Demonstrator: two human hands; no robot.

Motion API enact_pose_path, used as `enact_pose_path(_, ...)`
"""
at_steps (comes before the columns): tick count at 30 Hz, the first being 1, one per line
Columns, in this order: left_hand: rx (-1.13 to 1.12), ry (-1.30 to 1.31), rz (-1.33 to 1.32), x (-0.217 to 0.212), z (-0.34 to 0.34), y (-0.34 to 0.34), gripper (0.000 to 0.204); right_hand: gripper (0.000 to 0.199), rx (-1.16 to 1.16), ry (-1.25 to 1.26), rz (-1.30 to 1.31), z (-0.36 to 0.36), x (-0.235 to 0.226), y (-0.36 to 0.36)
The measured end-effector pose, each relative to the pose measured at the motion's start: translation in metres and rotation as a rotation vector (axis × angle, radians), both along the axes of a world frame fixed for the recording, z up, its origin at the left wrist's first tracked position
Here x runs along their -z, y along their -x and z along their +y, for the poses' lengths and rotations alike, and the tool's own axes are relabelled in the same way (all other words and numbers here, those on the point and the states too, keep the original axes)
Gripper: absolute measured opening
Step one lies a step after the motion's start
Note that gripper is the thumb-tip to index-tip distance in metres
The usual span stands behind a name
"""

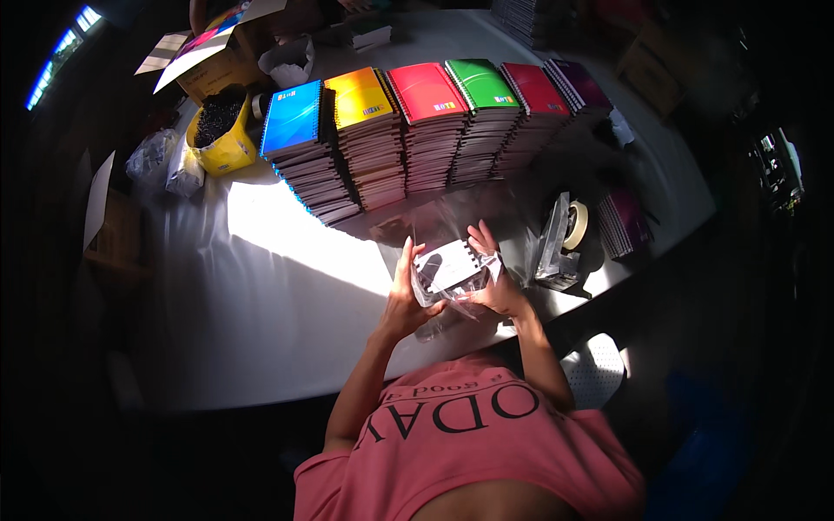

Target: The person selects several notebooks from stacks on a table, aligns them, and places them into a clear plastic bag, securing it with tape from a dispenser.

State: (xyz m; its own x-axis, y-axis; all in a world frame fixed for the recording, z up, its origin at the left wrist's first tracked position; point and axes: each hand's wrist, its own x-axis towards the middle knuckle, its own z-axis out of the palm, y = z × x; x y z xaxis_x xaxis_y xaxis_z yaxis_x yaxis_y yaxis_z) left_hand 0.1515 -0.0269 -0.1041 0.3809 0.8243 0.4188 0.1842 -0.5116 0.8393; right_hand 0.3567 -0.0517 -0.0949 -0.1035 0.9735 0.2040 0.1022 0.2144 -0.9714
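Observation:
Both my hands hold a white-edged stack of spiral-bound notebooks (449,266) in a clear plastic bag, close to the table's near edge. My left hand (405,300) grips its left side, thumb at the lower edge. At the right side, my right hand (497,285) has fingers pressed to the bag, a gathered fold of plastic beside them. The stack's underside is hidden. Just beyond it stand tall piles of notebooks, with blue (294,117), yellow (358,97), red (426,92), green (480,84), second red (536,89) and purple (579,84) covers on top.
To the right, a tape dispenser (556,247) holds a cream tape roll (575,226), beside more purple notebooks (622,224). A yellow container (228,154) of black wire-like pieces stands left, near an open carton (217,76). A white perforated stool (594,368) is below the table.

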Motion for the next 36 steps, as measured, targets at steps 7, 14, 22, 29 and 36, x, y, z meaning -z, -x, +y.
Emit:
enact_pose_path(7, 0.055, -0.542, 0.388, -0.065, 0.009, 0.004, 0.041, 0.015, -0.143, -0.213, -0.443, 0.01, -0.094, -0.018)
enact_pose_path(14, -0.43, -0.369, 0.01, -0.055, -0.021, 0.035, 0.061, 0.066, 0.128, -0.087, -0.012, -0.012, -0.041, -0.053)
enact_pose_path(22, -0.198, -0.173, 0.242, 0.001, -0.044, 0.02, 0.083, 0.061, -0.074, -0.296, -0.425, -0.001, -0.022, -0.03)
enact_pose_path(29, -0.054, -0.203, 0.503, -0.016, -0.026, 0.018, 0.082, 0.065, -0.565, -0.425, -0.733, 0.037, -0.034, -0.039)
enact_pose_path(36, 0.003, -0.401, 0.767, -0.036, 0.0, 0.005, 0.083, 0.07, -0.737, -0.464, -0.731, 0.049, -0.045, -0.028)
